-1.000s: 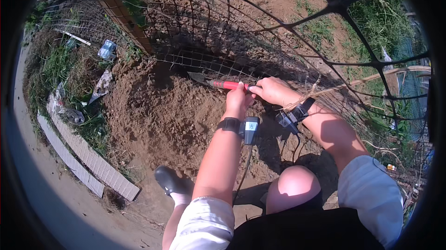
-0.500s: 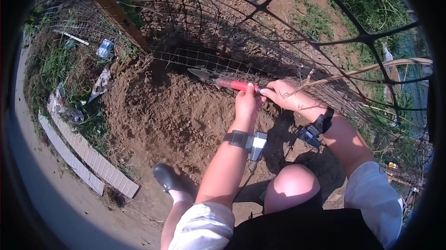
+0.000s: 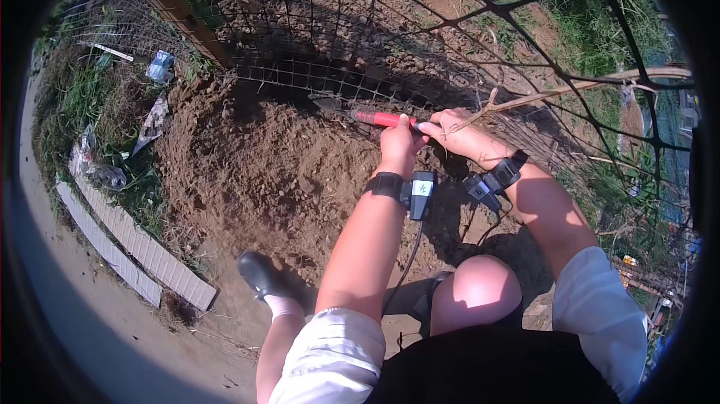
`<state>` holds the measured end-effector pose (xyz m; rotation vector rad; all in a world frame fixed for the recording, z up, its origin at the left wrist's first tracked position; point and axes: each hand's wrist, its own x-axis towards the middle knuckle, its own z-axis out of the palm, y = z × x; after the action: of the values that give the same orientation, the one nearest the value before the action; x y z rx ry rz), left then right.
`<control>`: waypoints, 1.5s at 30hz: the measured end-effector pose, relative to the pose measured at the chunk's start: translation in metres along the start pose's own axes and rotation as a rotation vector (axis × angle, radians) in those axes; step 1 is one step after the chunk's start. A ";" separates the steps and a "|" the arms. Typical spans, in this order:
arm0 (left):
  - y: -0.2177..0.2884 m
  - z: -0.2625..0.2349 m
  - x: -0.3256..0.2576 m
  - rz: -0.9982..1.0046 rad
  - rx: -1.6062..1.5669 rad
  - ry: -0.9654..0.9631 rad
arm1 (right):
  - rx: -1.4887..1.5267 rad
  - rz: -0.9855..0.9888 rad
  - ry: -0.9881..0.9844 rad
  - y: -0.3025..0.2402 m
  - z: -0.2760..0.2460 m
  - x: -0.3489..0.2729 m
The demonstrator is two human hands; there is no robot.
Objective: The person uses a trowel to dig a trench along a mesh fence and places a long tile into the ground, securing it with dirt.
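A hand trowel point(image 3: 386, 119) with a red handle lies across in front of me, its grey blade pointing left at the foot of the mesh fence point(image 3: 315, 78). My left hand point(image 3: 399, 143) is closed round the middle of the handle, thumb on top. At the handle's dark rear end, my right hand point(image 3: 456, 132) is closed too. The blade tip rests against the loose brown soil point(image 3: 255, 156), close below the wire, and part of it is in shadow. Both wrists wear dark straps with small boxes and cables.
A wooden post point(image 3: 176, 10) holds the fence at the upper left. Black netting point(image 3: 499, 10) and a dry branch point(image 3: 555, 93) hang over the right side. Two long pale boards point(image 3: 146, 246) lie by the paved path point(image 3: 82, 306). Litter point(image 3: 160, 66) sits in the grass.
The whole view has shifted slightly, with the netting displaced across the picture. Both hands keep their hold on the trowel, whose blade stays near the fence's foot.
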<state>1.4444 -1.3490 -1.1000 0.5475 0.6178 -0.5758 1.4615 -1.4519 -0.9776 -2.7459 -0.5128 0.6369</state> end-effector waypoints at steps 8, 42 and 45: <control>-0.009 0.022 -0.019 -0.019 0.016 0.124 | 0.031 -0.067 -0.030 0.008 -0.005 -0.023; 0.052 0.014 -0.175 0.105 0.329 -0.160 | 0.418 -0.032 -0.285 0.046 0.007 -0.073; 0.130 -0.015 -0.225 0.152 0.511 0.035 | 0.207 -0.151 -0.351 0.034 0.068 0.002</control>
<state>1.3704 -1.1737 -0.9220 1.0773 0.4540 -0.5818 1.4408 -1.4693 -1.0487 -2.3848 -0.6809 1.0748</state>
